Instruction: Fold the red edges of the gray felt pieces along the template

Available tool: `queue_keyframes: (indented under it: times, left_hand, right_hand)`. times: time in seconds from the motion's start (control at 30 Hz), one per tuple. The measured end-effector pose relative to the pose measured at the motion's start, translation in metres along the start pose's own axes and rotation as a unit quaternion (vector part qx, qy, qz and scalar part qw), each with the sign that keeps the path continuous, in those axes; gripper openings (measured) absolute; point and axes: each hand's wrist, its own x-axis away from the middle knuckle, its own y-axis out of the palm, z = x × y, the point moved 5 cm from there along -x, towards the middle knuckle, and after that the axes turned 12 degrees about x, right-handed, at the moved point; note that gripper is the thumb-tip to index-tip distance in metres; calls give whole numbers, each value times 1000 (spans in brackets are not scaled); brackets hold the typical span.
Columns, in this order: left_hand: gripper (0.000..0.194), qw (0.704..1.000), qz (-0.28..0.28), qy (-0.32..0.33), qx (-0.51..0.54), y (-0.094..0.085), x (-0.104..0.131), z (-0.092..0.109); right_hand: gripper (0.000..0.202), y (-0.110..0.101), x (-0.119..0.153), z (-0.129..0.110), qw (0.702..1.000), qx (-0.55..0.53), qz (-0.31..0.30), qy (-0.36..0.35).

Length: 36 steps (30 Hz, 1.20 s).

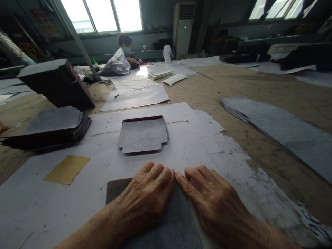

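Close to me on the white paper lies a grey, fabric-like sheet [168, 228] with a darker upper left corner. My left hand [147, 192] rests on it, fingers curled and pressed together at its far edge. Against the sheet's right edge, my right hand [216, 199] has its fingers bent, thumb and index finger pinched near the left fingertips. Whatever is between the fingertips is hidden by the hands. Just beyond them sits a small pile of grey pieces [144, 135] with notched corners and a dark red folded strip along the far side.
A tan card [66, 169] lies on the left. Behind it are a stack of grey-topped dark pieces [55, 121] and a taller leaning stack [58, 84]. Long grey strips [280, 128] lie on the right. Farther off are white sheets [137, 97], a plastic bag [116, 64] and a seated person.
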Motion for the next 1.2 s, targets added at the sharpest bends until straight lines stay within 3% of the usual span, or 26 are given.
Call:
queue_keyframes:
  times: [0.3, 0.43, 0.6, 0.7, 0.83, 0.97, 1.07, 1.13, 1.2]
  left_hand:
    - [32, 995, 71, -4, 64, -25, 45, -27]
    - [34, 997, 46, -16, 56, -28, 57, -35]
    - [31, 999, 7, -9, 40, -23, 53, -32]
    - [28, 999, -28, -9, 38, -20, 51, -32]
    - [25, 999, -29, -11, 41, -21, 49, -32]
    - [26, 999, -22, -2, 37, -22, 49, -31]
    - [27, 999, -12, 9, 31, -24, 48, -30]
    - [27, 1000, -14, 11, 26, -24, 47, -29]
    - [26, 1000, -16, 12, 22, -24, 46, -28]
  right_hand:
    - [38, 2, 0, -2, 999, 33, -11, -18]
    - [39, -4, -5, -7, 998, 36, 18, -57]
    - [39, -5, -14, -10, 997, 7, -7, -83]
    - [38, -1, -14, -4, 996, -42, -44, -66]
    - [38, 2, -6, 10, 991, -104, -60, -62]
    - [25, 6, -6, 40, 979, -174, -90, 59]
    - [23, 0, -17, 51, 980, -134, -52, 137]
    - [24, -6, -29, 38, 992, -76, -4, 105]
    - [26, -7, -40, 10, 998, -41, 26, 26]
